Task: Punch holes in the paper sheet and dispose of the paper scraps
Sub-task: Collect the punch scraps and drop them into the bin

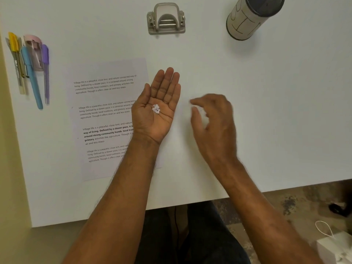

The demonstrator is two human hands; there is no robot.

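Observation:
My left hand (pixel 159 105) lies palm up over the white table, fingers straight, with a small heap of round white paper scraps (pixel 156 108) in the palm. My right hand (pixel 213 119) hovers just to its right, blurred, fingers loosely curled and holding nothing that I can see. The printed paper sheet (pixel 106 111) lies flat to the left, partly under my left wrist and forearm, with small punched holes near its left edge. A grey two-hole punch (pixel 166 19) stands at the back centre, away from both hands.
A cylindrical container with a dark lid (pixel 251 16) stands at the back right. Several pens and a pink-topped item (pixel 30 63) lie at the far left. The table's front edge (pixel 190 203) runs near my lap; a white bag (pixel 335 244) sits on the floor.

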